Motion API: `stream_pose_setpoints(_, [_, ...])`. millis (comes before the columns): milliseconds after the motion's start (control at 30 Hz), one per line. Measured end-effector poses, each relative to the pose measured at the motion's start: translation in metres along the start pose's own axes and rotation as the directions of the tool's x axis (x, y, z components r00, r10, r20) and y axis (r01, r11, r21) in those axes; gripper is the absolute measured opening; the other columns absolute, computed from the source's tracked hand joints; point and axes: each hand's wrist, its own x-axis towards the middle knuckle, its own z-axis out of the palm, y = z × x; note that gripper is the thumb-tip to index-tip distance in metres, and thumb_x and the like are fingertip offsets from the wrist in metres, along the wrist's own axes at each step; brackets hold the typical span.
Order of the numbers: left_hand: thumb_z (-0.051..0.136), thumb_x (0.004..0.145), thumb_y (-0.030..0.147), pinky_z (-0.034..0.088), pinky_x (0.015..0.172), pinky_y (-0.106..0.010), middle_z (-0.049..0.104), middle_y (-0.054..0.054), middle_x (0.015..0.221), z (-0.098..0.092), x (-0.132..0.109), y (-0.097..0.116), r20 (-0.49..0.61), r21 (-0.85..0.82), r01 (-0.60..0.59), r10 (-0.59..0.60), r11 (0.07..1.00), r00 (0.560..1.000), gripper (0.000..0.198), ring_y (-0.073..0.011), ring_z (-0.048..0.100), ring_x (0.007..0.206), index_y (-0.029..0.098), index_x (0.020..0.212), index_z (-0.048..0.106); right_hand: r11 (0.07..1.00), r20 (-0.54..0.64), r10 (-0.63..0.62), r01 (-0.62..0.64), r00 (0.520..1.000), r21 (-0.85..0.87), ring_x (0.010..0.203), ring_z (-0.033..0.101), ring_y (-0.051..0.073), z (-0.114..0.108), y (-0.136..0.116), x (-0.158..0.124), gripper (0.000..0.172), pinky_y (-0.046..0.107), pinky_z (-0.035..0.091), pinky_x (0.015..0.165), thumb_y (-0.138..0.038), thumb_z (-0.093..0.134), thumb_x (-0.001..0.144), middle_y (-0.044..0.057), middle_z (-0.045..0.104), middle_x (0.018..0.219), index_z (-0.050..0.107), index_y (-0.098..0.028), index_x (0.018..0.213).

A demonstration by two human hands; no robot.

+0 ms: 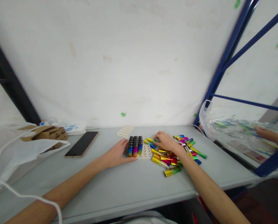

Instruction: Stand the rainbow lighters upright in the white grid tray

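A white holed tray [147, 151] lies on the table in front of me. Upright lighters [135, 147] with black tops and shiny rainbow bodies stand in rows in its left part; the holes on the right show bare. My left hand [117, 153] is closed around the tray's left end, thumb along the front edge, fingertips partly hidden behind the lighters. To the right lies a loose pile of shiny multicoloured lighters [172, 158]. Over the pile's left edge, my right hand [165, 140] is bent with its fingers curled down; what they pinch is mostly hidden.
Another holed tray [125, 131] lies behind. At left are a phone [82, 144], a cardboard box [53, 133], and a white bag [24, 155] with a white cable. A blue frame [213, 77] rises at right; beyond it, another person's hand [268, 134] is over plastic bags [237, 130].
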Motion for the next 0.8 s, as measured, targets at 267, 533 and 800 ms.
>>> stream_pose_setpoints(267, [0.081, 0.083, 0.067, 0.054, 0.111, -0.051, 0.067, -0.016, 0.132, -0.003, 0.000, 0.003, 0.004, -0.007, 0.007, -0.007, 1.000, 1.000, 0.065, -0.0367, 0.065, 0.120, 0.019, 0.124, 0.067, 0.913, -0.271, 0.136, -0.014, 0.953, 0.407, 0.068, 0.058, 0.019, -0.003, 0.004, 0.007, 0.031, 0.031, 0.046, 0.072, -0.046, 0.064, 0.099, -0.001, 0.066, 0.074, 0.067, -0.020, 0.116])
stream_pose_setpoints(533, [0.081, 0.082, 0.067, 0.053, 0.112, -0.052, 0.067, -0.015, 0.133, -0.004, -0.001, 0.005, -0.009, -0.024, 0.010, -0.011, 1.000, 1.000, 0.066, -0.0378, 0.065, 0.121, 0.020, 0.125, 0.067, 0.443, -0.221, 0.355, 0.045, 0.908, 0.895, 0.083, 0.066, 0.020, -0.013, -0.021, 0.006, 0.056, 0.032, 0.056, 0.075, -0.078, 0.070, 0.082, 0.002, 0.067, 0.088, 0.063, -0.023, 0.093])
stream_pose_setpoints(800, [0.080, 0.084, 0.066, 0.053, 0.111, -0.050, 0.067, -0.015, 0.133, -0.004, -0.001, 0.005, 0.008, -0.003, 0.007, -0.007, 1.000, 1.000, 0.062, -0.0375, 0.064, 0.123, 0.020, 0.124, 0.067, 0.204, -0.058, 0.270, 0.002, 0.961, 0.979, 0.046, 0.034, 0.010, -0.006, -0.046, 0.007, 0.056, 0.023, 0.041, 0.049, -0.080, 0.064, 0.086, -0.013, 0.036, 0.059, 0.049, -0.028, 0.100])
